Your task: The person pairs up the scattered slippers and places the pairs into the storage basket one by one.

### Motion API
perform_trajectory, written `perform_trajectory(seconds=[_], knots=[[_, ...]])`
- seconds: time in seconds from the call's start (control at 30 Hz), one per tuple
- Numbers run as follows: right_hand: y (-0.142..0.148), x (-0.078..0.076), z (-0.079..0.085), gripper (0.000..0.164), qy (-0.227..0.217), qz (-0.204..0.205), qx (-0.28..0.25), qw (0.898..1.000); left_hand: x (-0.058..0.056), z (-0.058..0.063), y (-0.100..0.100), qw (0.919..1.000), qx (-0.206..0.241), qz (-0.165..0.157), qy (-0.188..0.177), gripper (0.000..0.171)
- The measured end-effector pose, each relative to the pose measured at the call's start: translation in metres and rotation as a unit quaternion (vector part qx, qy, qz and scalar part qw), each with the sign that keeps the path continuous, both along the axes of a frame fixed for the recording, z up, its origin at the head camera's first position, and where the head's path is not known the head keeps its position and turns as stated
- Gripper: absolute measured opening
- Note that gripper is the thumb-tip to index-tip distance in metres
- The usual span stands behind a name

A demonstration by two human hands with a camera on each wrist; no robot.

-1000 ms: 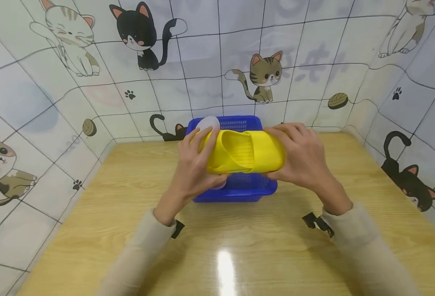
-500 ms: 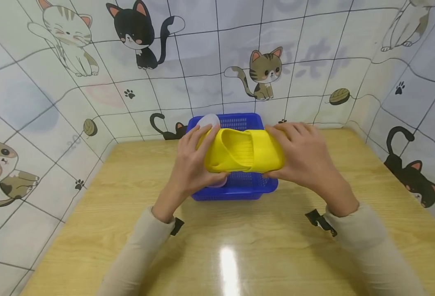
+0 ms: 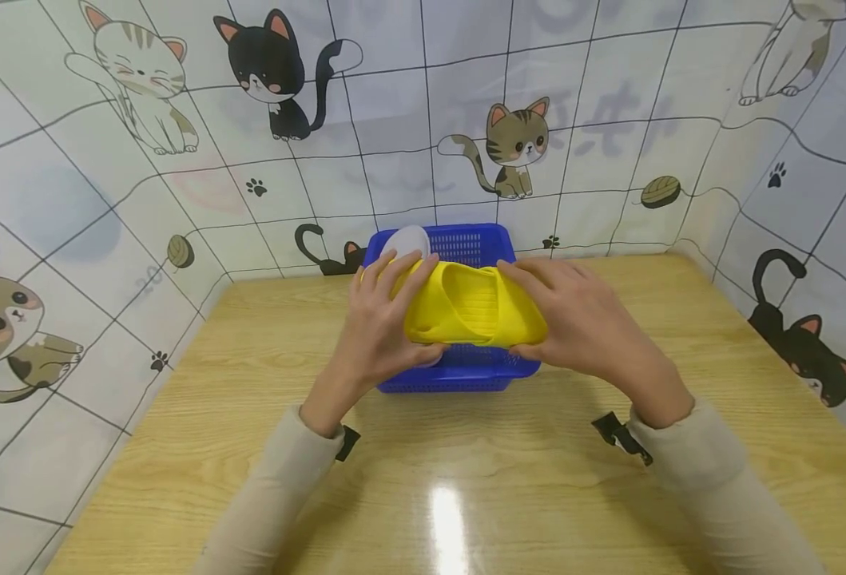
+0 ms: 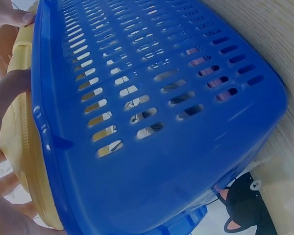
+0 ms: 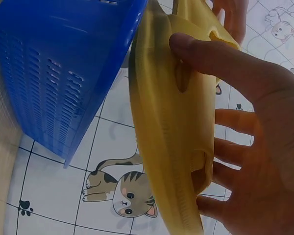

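A yellow slipper (image 3: 478,305) lies crosswise above the blue basket in the head view, held at both ends. My left hand (image 3: 387,319) grips its left end, fingers over the far side and thumb on the near side. At the right end my right hand (image 3: 588,319) grips it the same way; the right wrist view shows the thumb on the upper and the thick sole (image 5: 157,122) facing the basket. The blue basket (image 3: 458,375) stands on the table, and a whitish rounded thing (image 3: 408,239) shows at its left, mostly hidden by the left hand and slipper.
The wooden table (image 3: 423,447) runs up to a wall sheet (image 3: 394,176) printed with cats and a grid, at the back and both sides. Through the basket's slots, pinkish and pale contents show in the left wrist view.
The slipper has tipped slightly and sits a touch lower in the head view. My right hand has shifted a little leftward along it; both hands keep their hold.
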State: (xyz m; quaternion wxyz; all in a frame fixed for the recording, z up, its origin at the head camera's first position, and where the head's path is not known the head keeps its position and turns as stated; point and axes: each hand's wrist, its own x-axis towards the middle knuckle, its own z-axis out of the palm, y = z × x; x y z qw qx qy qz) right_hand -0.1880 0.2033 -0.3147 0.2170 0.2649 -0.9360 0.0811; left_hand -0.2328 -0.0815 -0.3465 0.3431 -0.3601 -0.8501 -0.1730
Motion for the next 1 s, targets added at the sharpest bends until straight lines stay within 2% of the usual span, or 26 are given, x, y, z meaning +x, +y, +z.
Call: perform_trajectory(seconds=[0.23, 0.5, 0.67, 0.73, 0.8, 0.87, 0.93, 1.0], knots=[[-0.004, 0.000, -0.002, 0.106, 0.012, 0.007, 0.018, 1.000, 0.001, 0.000, -0.002, 0.9998, -0.014, 0.001, 0.016, 0.111], [-0.009, -0.003, -0.004, 0.103, 0.069, 0.003, 0.002, 0.998, 0.000, 0.002, -0.003, 0.9990, -0.019, 0.013, 0.039, 0.115], [-0.009, -0.004, -0.003, 0.104, 0.079, -0.009, -0.006, 0.997, -0.001, 0.006, -0.007, 0.9986, -0.020, 0.013, 0.047, 0.118], [-0.008, -0.004, -0.002, 0.106, 0.078, -0.020, -0.010, 0.997, -0.003, 0.009, -0.012, 0.9993, 0.000, 0.005, 0.037, 0.115], [-0.007, -0.004, -0.001, 0.106, 0.075, -0.037, -0.016, 0.996, -0.006, 0.011, -0.018, 0.9989, 0.043, -0.010, 0.013, 0.109], [-0.005, -0.003, 0.001, 0.106, 0.068, -0.051, -0.027, 0.996, -0.010, 0.013, -0.025, 0.9948, 0.097, -0.024, -0.021, 0.101], [-0.004, -0.002, 0.003, 0.105, 0.061, -0.061, -0.043, 0.995, -0.017, 0.013, -0.033, 0.9856, 0.155, -0.030, -0.061, 0.092], [-0.004, 0.000, 0.004, 0.105, 0.056, -0.065, -0.061, 0.994, -0.025, 0.010, -0.041, 0.9713, 0.209, -0.025, -0.110, 0.081]])
